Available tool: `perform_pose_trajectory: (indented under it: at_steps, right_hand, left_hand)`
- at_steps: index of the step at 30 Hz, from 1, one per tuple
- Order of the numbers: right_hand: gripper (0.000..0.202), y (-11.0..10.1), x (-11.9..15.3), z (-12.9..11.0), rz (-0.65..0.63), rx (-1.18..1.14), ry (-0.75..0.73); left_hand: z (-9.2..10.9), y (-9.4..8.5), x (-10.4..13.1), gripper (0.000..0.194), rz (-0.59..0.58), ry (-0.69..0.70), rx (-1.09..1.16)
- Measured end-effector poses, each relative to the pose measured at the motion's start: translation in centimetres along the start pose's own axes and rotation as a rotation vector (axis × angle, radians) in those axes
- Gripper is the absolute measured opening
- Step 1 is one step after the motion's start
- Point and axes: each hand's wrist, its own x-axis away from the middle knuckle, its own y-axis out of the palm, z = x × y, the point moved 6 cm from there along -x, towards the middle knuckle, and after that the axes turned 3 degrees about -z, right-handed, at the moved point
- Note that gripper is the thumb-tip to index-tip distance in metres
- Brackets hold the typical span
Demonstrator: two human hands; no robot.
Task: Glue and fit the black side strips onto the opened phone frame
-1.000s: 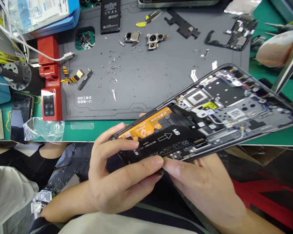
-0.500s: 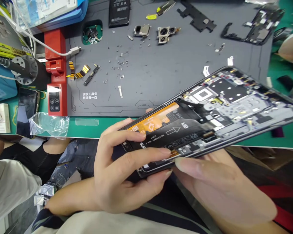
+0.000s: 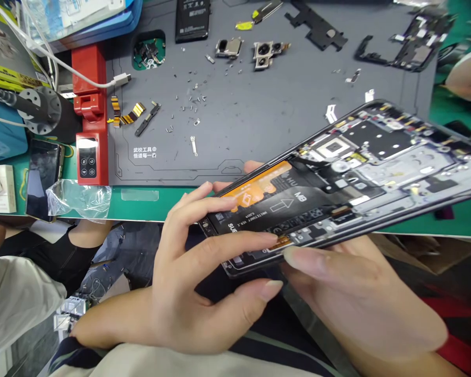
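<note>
A disassembled phone (image 3: 408, 173), its back off and inner parts bare, is held tilted above the bench's front edge. My right hand (image 3: 349, 293) grips it from beneath, the thumb on the near edge. Across the lower end of the phone lies my left hand (image 3: 196, 283). Its index fingertip touches beside a small orange flex cable (image 3: 281, 242), and another finger rests on the orange tab of the black battery (image 3: 277, 201). The left thumb hangs below the phone's edge, apart from it. Other left fingers are partly hidden at the phone's far side.
On the grey mat (image 3: 259, 120) lie small screws (image 3: 194, 110), a camera module (image 3: 265, 55), another battery (image 3: 192, 21), a black bracket (image 3: 317, 26) and flex cables (image 3: 133, 112). A red device (image 3: 90, 115) stands left, near another phone (image 3: 43, 175). Another person's arm (image 3: 90, 233) shows left.
My left thumb has come away from the phone's near edge and dropped lower. The phone has tipped slightly, showing its inside more. My right hand keeps its grip.
</note>
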Motion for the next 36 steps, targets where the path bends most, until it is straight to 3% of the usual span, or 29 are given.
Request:
perform_pose_trajectory:
  at_steps: [7,13,36]
  right_hand:
    - [0.058,0.1,0.1,0.0,-0.015,-0.050,0.026]
    - [0.051,0.6,-0.1,-0.3,-0.089,-0.144,-0.050]
    - [0.045,0.7,-0.4,-0.2,-0.124,-0.019,-0.135]
  left_hand:
    - [0.5,-0.1,-0.1,0.022,-0.022,-0.016,-0.006]
    - [0.2,-0.2,-0.6,0.016,0.004,-0.078,0.047]
    - [0.0,0.1,-2.0,0.009,-0.030,-0.095,-0.098]
